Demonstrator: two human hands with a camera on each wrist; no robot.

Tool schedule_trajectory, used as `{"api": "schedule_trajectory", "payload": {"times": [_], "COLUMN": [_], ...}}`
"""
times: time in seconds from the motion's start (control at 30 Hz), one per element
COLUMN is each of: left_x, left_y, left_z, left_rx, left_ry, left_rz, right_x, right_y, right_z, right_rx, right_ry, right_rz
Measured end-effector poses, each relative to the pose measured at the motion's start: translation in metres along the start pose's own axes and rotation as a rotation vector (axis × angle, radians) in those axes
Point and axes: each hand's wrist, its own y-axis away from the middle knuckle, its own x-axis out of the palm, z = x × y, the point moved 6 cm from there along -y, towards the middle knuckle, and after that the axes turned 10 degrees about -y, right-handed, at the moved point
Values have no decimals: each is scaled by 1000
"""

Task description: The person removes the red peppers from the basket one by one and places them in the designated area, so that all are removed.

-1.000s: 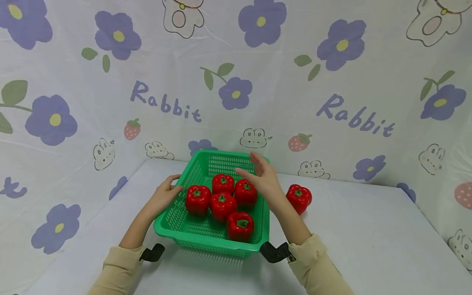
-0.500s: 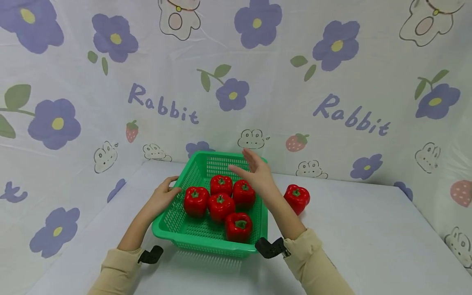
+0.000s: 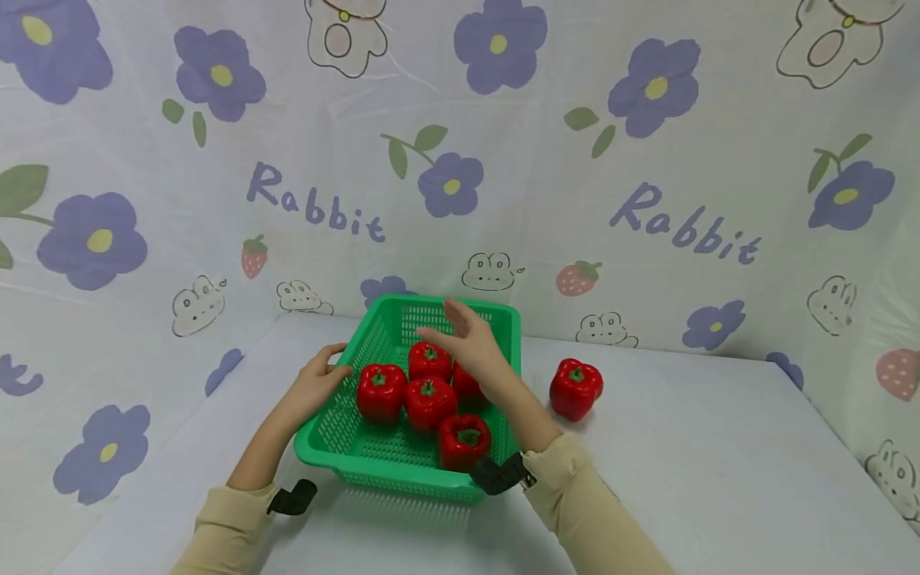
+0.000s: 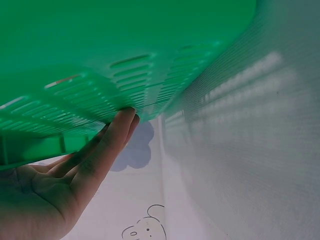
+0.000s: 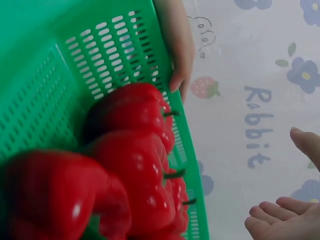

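A green plastic basket [image 3: 388, 473] holds several glossy red bell peppers [image 3: 430, 404]. At its left rim my left hand [image 3: 316, 386] grips the basket, fingers stretched along the outside of the slotted wall [image 4: 132, 75] and thumb at the rim. Above the peppers on the basket's right side, my right hand [image 3: 470, 351] hovers with fingers and thumb spread, holding nothing. It partly covers one pepper in the head view. In the right wrist view the same hand [image 5: 285, 220] appears beyond the basket wall, its palm bare.
One more red bell pepper [image 3: 576, 389] lies on the white tabletop [image 3: 704, 455], right of the basket. Behind stands a white curtain [image 3: 546, 184] printed with flowers and rabbits. Dark wrist-worn cameras stick out from both sleeves, the right one [image 3: 497, 474] overlapping the basket's front corner.
My right hand has moved left, farther over the basket, uncovering the whole of the loose pepper on the table. The left hand and the basket have stayed put.
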Motion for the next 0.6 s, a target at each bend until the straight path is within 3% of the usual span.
{"api": "schedule_trajectory", "payload": {"times": [0.6], "left_x": [-2], "left_y": [0], "left_z": [-3], "left_rx": [6], "left_ry": [25], "left_rz": [28], "right_x": [52], "right_y": [-5], "right_z": [-18], "right_rx": [92], "right_ry": [23], "right_rz": [149]}}
